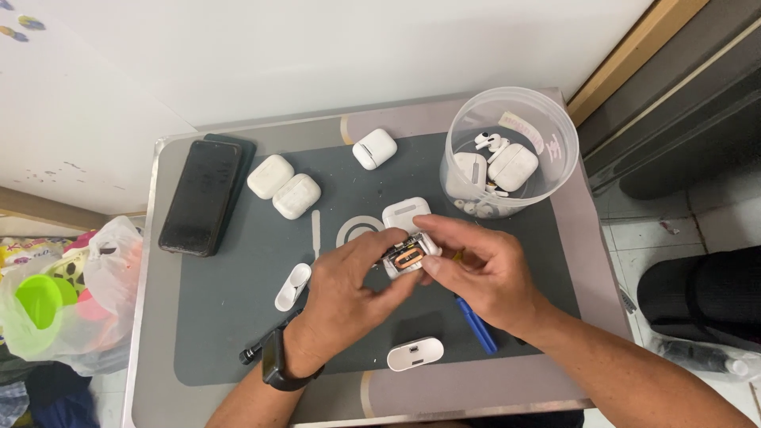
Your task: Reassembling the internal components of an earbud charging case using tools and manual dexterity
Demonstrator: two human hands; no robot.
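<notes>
Both hands meet over the middle of the dark grey work mat (238,317). The left hand (345,289) and right hand (476,269) pinch an opened white plastic earbud case with an exposed copper coil (408,257), fingers closed narrowly around it.

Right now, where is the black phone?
In the head view, the black phone lies at the mat's far left edge, left of two closed white earbud cases.
</notes>
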